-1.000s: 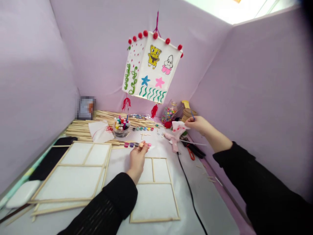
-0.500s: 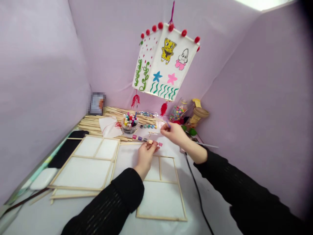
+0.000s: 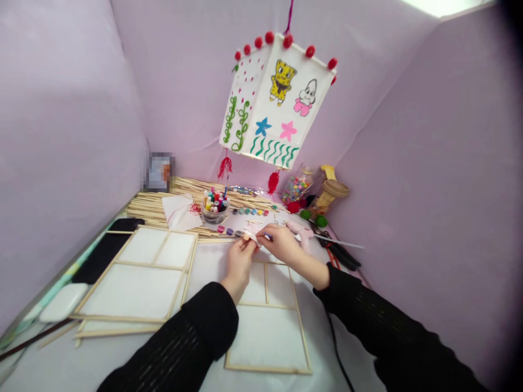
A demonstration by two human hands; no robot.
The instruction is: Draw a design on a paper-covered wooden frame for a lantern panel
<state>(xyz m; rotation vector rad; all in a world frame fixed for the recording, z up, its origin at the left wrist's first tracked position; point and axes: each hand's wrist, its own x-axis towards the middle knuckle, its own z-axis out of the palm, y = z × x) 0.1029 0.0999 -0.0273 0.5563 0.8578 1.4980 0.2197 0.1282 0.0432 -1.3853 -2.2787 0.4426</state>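
Observation:
My left hand (image 3: 239, 265) is closed, thumb and fingers pinched at the near end of a strip of small paint pots (image 3: 230, 231) in pink, purple, grey and peach. Close beside it, my right hand (image 3: 281, 244) pinches a slim blue-violet thing, its kind too small to make out. Something thin and white (image 3: 254, 233) shows between the two hands; which hand has it I cannot tell. Below them on the table lies a wooden stick frame (image 3: 267, 306) backed with white sheet. Another such frame (image 3: 149, 267) rests on a further one at the left.
A decorated white lantern (image 3: 281, 103) hangs ahead. Behind my hands stand a cup of markers (image 3: 215, 209) and a second paint strip (image 3: 254, 212). Wooden sticks (image 3: 149, 204) lie at the back left. A pink glue gun (image 3: 301, 231) and black-handled pliers (image 3: 345, 256) are at the right.
My right hand has come down and left, beside my left hand, uncovering the glue gun and pliers. My left hand stays pinched at the paint strip. The view has shifted slightly.

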